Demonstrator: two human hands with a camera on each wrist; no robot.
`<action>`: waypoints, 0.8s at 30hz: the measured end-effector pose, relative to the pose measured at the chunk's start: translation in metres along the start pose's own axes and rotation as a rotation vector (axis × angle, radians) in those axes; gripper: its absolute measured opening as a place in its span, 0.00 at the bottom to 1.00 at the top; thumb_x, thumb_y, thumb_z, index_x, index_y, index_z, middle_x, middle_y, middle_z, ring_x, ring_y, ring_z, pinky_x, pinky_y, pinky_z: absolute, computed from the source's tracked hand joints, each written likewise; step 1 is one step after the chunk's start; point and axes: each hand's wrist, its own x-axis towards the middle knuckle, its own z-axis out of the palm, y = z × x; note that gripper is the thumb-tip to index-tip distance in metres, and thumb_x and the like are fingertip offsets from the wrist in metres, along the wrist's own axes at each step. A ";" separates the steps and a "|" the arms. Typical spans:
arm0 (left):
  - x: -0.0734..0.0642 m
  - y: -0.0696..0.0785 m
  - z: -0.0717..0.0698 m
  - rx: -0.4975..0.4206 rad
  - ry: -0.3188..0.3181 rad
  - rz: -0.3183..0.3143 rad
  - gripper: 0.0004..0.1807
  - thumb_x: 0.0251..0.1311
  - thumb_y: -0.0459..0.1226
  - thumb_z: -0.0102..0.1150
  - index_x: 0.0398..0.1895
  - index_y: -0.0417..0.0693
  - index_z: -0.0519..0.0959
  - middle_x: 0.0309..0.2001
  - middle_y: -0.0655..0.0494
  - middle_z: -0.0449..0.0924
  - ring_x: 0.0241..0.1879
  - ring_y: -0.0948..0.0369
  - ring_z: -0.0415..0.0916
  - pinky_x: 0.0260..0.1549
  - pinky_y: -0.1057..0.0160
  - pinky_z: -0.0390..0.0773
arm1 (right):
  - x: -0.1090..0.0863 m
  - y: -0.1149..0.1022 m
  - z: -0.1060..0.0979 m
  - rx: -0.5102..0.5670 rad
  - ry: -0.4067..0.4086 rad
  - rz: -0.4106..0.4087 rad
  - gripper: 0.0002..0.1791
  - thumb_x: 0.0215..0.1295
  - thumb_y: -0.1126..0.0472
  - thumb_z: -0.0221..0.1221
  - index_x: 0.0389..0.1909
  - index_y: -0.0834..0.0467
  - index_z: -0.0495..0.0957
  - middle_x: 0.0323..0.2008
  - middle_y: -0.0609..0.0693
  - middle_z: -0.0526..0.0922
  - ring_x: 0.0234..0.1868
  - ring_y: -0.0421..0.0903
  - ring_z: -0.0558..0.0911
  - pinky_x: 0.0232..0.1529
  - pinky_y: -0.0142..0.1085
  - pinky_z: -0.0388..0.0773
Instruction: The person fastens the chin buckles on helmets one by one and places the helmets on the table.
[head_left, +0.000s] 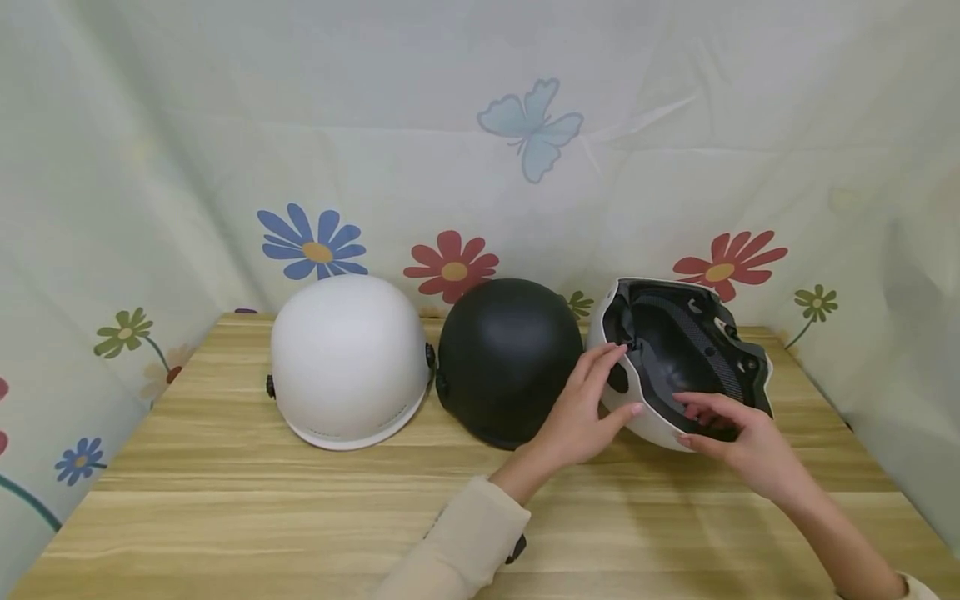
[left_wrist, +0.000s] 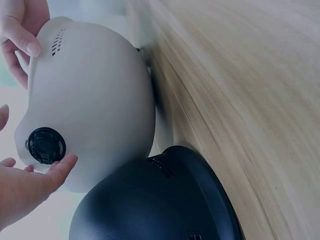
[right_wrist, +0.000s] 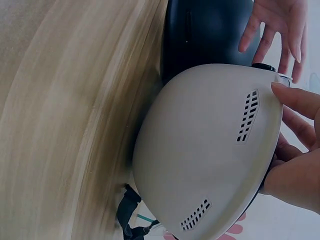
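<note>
On the right, a white helmet (head_left: 675, 350) lies tipped over, its black padded inside facing up. The right hand (head_left: 750, 446) pinches its near rim, thumb on the outer shell (right_wrist: 205, 130) and fingers inside. Beside the other side of this helmet is the left hand (head_left: 581, 417), its fingers loosely spread. In the left wrist view, one left fingertip is right at the round black knob (left_wrist: 46, 145) on the helmet's side. A black helmet (head_left: 510, 358) stands dome up, close against the tipped one and partly behind the left hand.
A second white helmet (head_left: 345, 358) stands dome up at the left of the wooden table (head_left: 300, 525). A black strap (right_wrist: 127, 205) hangs by the tipped helmet. Behind the table hangs a pale cloth (head_left: 375, 158) with printed flowers and a butterfly.
</note>
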 end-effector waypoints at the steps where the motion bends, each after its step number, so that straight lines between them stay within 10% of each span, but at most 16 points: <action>1: 0.000 -0.001 0.000 0.000 -0.001 -0.004 0.36 0.59 0.45 0.57 0.69 0.54 0.55 0.67 0.57 0.52 0.65 0.62 0.53 0.59 0.63 0.59 | 0.000 0.000 0.000 -0.004 -0.002 0.002 0.22 0.44 0.69 0.69 0.44 0.63 0.78 0.33 0.47 0.77 0.32 0.36 0.71 0.30 0.26 0.70; 24: -0.001 -0.009 0.010 0.067 0.053 -0.084 0.30 0.60 0.46 0.56 0.64 0.51 0.62 0.63 0.55 0.58 0.62 0.59 0.59 0.57 0.61 0.64 | -0.006 0.002 0.010 -0.033 0.003 0.004 0.21 0.45 0.68 0.69 0.44 0.62 0.79 0.33 0.48 0.79 0.33 0.36 0.74 0.31 0.27 0.71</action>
